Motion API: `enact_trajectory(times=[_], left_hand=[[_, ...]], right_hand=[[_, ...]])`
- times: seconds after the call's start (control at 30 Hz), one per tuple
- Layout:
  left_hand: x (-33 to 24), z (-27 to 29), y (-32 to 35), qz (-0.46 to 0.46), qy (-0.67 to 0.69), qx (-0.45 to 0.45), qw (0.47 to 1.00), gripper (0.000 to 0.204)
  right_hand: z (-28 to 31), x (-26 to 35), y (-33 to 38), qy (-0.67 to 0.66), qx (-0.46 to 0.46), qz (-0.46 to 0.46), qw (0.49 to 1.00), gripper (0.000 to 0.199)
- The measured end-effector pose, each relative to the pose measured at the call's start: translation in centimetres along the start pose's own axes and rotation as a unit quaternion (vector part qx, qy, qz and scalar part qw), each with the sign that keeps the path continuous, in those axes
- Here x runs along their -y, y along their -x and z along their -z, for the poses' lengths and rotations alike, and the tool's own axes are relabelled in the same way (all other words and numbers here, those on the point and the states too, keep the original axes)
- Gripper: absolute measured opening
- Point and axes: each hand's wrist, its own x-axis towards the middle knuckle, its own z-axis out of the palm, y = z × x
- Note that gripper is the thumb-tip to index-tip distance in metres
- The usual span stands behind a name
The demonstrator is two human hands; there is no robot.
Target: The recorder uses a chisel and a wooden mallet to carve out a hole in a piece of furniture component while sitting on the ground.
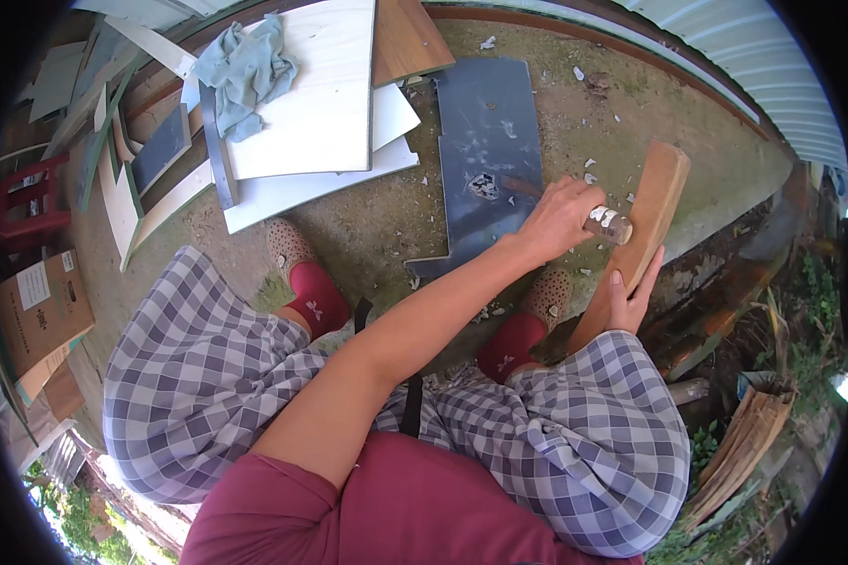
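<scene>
Timber [652, 202], head view: a long brown wooden bar at two to three o'clock, slanting from its blunt upper end down toward the right knee, which hides its lower end.
Left hand [562, 218]: at two o'clock, reaching across the lap; clenched around a tool, with no gap between fingers and palm.
Tool [610, 225]: a round wooden end with pale bands pokes from the fist toward three o'clock, overlapping the bar's edge; whether it touches cannot be told. A rusty strip beyond the fist, toward ten o'clock, seems part of it, but its kind is unclear.
Right hand [635, 294]: at three o'clock, grasping the bar, thumb on its broad face and fingers stretched along the outer edge; the wrist is hidden.
Good handling: in judgement, the bar calls for firm bracing low down, right fingers well clear of the tool's path, and short, controlled strokes with the left wrist steady.
Dark panel [488, 113]: flat on the ground at twelve to one o'clock, with a pale, ragged patch [483, 186] near the rusty strip.
Offcuts: white sheets [320, 85] at eleven o'clock, bearing a crumpled blue-grey cloth [245, 75].
Edges: cardboard box [40, 306] at nine o'clock, split wood [744, 447] at four.
</scene>
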Motion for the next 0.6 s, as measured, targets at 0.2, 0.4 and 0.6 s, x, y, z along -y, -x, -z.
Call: enact_trajectory(times=[0.2,0.4,0.6], left_hand=[[-0.2,-0.3,0.0,0.008,-0.012,0.024,1.0,0.027],[-0.3,-0.5,0.1,0.008,-0.02,0.029,0.999,0.028],[-0.3,0.0,0.7,0.019,-0.024,0.03,0.999,0.03]], right_hand=[[0.5,-0.5,0.0,-0.022,-0.008,-0.003,1.0,0.083],[0.7,-1.1,0.2,-0.02,-0.008,0.003,1.0,0.083],[0.2,-0.1,0.2,-0.015,-0.001,0.005,1.0,0.083]])
